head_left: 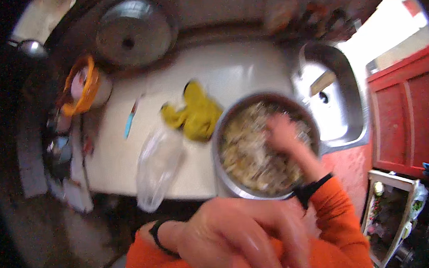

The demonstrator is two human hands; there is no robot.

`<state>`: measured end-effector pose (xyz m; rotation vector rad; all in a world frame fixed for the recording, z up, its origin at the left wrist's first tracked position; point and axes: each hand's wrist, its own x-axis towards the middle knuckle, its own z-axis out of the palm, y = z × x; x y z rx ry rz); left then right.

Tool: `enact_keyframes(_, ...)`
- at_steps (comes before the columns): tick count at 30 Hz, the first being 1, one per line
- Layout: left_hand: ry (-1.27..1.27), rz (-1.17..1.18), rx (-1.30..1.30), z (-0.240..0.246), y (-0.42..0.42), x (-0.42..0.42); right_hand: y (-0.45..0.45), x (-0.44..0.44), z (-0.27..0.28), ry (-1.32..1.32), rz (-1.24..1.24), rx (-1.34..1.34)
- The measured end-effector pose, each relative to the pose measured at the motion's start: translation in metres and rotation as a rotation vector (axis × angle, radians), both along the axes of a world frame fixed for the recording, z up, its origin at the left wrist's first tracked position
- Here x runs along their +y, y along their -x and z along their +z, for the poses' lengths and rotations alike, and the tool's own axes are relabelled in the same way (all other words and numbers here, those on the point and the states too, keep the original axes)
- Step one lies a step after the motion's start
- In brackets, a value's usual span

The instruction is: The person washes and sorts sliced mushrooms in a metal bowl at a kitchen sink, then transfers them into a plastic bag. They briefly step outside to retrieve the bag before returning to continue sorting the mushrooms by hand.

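Note:
A round metal basin (pixel 238 193) stands at the counter's front edge, filled with a pale, shredded food mixture (pixel 244 150). My right hand (pixel 284 132) reaches into it and touches the mixture; motion blur hides whether the fingers grip any. Close to the camera, in front of the basin, is my left hand (pixel 241 234) with its fingers bent downward. Its palm side is hidden, so anything inside it cannot be made out. Left of the basin lies a crumpled yellow item (pixel 200 118), possibly cloth. Beside that, a clear plastic bag (pixel 157 172) hangs slightly over the edge.
A knife with a light blue handle (pixel 128 123) lies on the pale counter (pixel 115 164). An orange-rimmed container (pixel 91 83) and a large round lid (pixel 135 45) stand farther back. Right of the basin are a steel sink (pixel 349 74), a red cabinet (pixel 411 118) and a rack (pixel 393 176).

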<state>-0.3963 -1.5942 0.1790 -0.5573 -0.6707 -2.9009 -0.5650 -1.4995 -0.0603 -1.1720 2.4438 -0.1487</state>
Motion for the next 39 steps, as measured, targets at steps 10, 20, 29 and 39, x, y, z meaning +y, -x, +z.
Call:
enact_keyframes(10,2.216,0.154,-0.575,-0.188,0.053,-0.02,-0.029,0.022,0.014,-0.091,0.125,-0.023)
enact_keyframes(20,2.274,-0.063,-0.731,-0.227,0.067,-0.014,-0.048,0.029,-0.002,-0.109,0.064,0.075)
enact_keyframes(29,2.572,-0.208,-0.213,-0.219,0.06,0.0,-0.064,0.026,0.021,0.513,0.233,0.146)
enact_keyframes(39,2.175,0.115,-0.755,-0.188,0.008,-0.008,-0.019,0.077,0.044,-0.076,0.083,0.075)
